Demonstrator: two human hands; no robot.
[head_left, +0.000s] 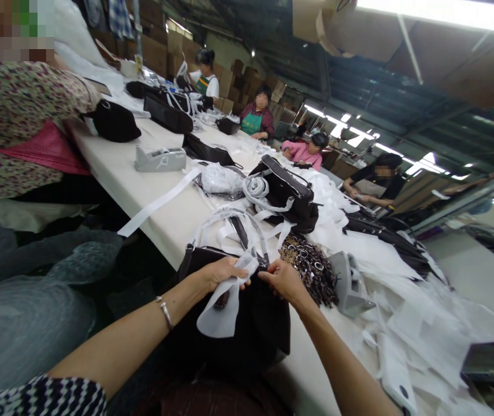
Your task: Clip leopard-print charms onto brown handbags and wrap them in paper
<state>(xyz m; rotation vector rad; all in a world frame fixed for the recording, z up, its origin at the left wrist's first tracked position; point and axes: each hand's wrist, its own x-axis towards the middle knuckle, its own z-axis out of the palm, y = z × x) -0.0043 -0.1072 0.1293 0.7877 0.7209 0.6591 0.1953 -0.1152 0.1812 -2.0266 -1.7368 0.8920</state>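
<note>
A black handbag [247, 329] stands at the near table edge, its handles [218, 214] wrapped in white material and arched above the top. My left hand [225, 273] is closed on a strip of thin white wrapping sheet [221, 315], which hangs down over the bag's front. Close to it, at the bag's upper right corner by the handle's base, my right hand [283, 280] has its thumb and fingers pinched together. What lies between those fingertips is too small to make out. A dark round piece shows partly behind the white sheet.
Beyond the bag lie a second black handbag [290, 193] and a pile of chain straps [309, 266]. Grey tape dispensers [160, 159] [348, 283] stand left and right. White sheets [424, 323] heap at the right. Several people work around the table [151, 214].
</note>
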